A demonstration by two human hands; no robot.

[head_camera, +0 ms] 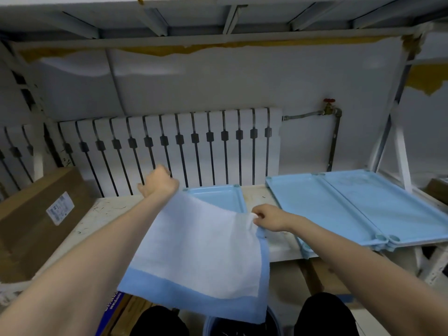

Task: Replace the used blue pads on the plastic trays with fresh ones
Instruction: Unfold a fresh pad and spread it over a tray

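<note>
place: utility/storage room | evidence: metal shelving frame [397,132], wall radiator [169,146], cardboard box [41,214], scuffed workbench [109,212]

White ribbed radiator [169,146] against the wall, grey pipe [335,141] with red valve [329,101] beside it, brown cardboard box [36,226] with white label [60,208] at the scuffed white desk's [109,212] left end, white metal frame [401,154] at right.

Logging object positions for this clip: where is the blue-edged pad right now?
Head view, lower centre: the pad hangs between the left hand and right hand, in front of the leftmost tray, left of the two bare trays.
</note>
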